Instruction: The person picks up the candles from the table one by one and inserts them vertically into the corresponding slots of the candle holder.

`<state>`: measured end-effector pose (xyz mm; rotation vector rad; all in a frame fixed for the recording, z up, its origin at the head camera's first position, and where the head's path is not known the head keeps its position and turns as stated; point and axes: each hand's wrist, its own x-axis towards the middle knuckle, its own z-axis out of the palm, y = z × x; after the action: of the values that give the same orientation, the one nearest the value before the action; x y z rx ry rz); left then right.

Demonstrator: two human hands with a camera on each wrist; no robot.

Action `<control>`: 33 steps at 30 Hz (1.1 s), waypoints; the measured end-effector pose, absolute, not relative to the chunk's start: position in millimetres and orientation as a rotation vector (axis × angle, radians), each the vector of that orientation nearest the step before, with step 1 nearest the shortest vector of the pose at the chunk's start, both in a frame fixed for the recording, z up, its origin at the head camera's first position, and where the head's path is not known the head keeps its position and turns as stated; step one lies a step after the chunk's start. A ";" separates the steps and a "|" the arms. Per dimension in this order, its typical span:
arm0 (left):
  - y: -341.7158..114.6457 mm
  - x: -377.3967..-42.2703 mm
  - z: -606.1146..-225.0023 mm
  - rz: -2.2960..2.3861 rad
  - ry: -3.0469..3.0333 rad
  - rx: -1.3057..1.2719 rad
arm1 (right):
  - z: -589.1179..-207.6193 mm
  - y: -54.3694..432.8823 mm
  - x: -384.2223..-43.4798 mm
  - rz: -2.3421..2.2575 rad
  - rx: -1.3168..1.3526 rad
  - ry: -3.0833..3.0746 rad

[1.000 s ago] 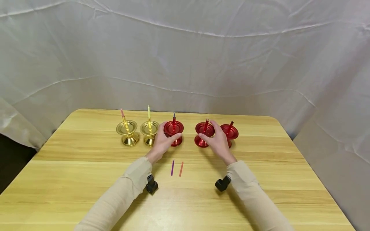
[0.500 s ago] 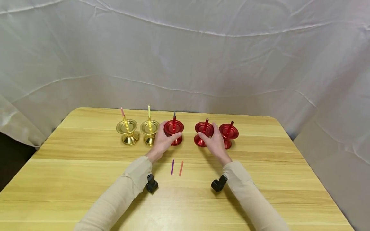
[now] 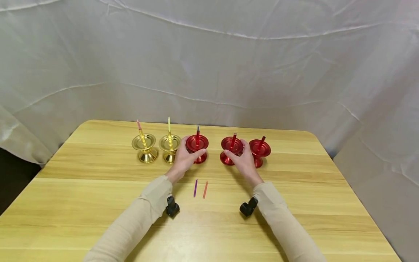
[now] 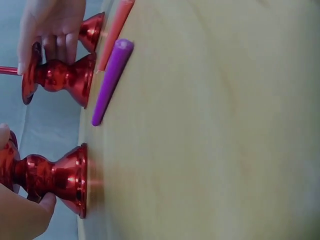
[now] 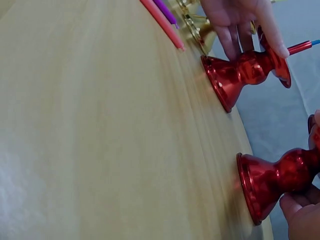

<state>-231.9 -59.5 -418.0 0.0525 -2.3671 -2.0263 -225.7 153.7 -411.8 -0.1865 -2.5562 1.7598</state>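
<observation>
My left hand grips a red metal candle holder with a blue candle in its tube. To its right, my right hand holds a second red candle holder, its thumb and fingers about the dish and stem. No candle shows in that one's tube. In the left wrist view, fingers of my left hand curl at the holder's stem. A third red candle holder stands just right of my right hand. Between my forearms lie a purple candle and an orange-pink candle.
Two gold candle holders stand left of my left hand: one bears a pink candle, the nearer one a yellow candle. The wooden table ends at the back before a white cloth.
My right hand has moved slightly left and drawn in on the second red candle holder, away from the third. My left hand stays on its holder. The head view has tipped slightly.
</observation>
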 end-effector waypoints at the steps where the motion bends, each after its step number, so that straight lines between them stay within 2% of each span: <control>1: -59.4 -232.0 -417.1 -2.034 -2.366 0.062 | -411.9 153.9 -225.9 1.764 -0.191 -2.554; 23: -52.0 -225.9 -401.3 -2.064 -2.361 0.170 | -421.1 154.1 -227.0 1.888 -0.165 -2.409; 33: -51.6 -209.2 -395.8 -2.038 -2.370 0.206 | -422.1 154.0 -225.8 1.857 -0.157 -2.434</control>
<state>-209.2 -51.6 -395.8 0.2059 -2.3697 -2.0381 -225.8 154.0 -422.1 -0.1568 -2.4339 1.8570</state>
